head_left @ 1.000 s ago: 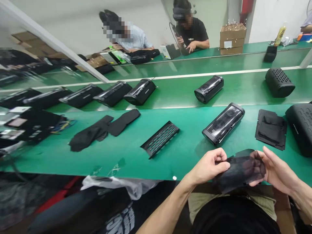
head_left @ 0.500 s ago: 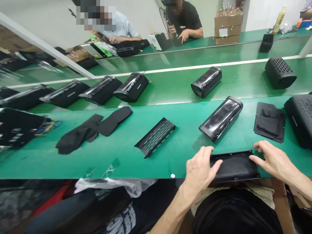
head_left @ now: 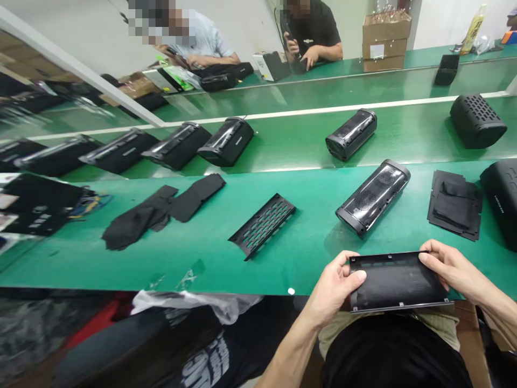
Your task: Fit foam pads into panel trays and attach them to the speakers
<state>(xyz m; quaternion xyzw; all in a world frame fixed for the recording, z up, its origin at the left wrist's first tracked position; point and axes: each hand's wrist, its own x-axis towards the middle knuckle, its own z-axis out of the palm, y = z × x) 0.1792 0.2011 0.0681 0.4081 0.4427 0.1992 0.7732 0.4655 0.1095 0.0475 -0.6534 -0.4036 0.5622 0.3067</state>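
Observation:
My left hand (head_left: 335, 283) grips the left end of a black rectangular grille panel (head_left: 398, 281) lined with dark mesh cloth, and my right hand (head_left: 454, 267) holds its right end. I hold the panel flat at the near edge of the green bench (head_left: 194, 258), over my lap. Just beyond it lies a black speaker body (head_left: 374, 196) on its side. A bare perforated grille (head_left: 262, 225) rests to the left.
Black cloth pieces (head_left: 161, 210) lie further left, a stack of black cloth sheets (head_left: 456, 210) at right. Several speakers (head_left: 177, 145) sit on the green conveyor belt behind. Two other people work at the far side by cardboard boxes (head_left: 385, 35).
A second ago both hands held a loose mesh cloth. They then pressed it into the panel on the bench, and now the panel is lifted in both hands.

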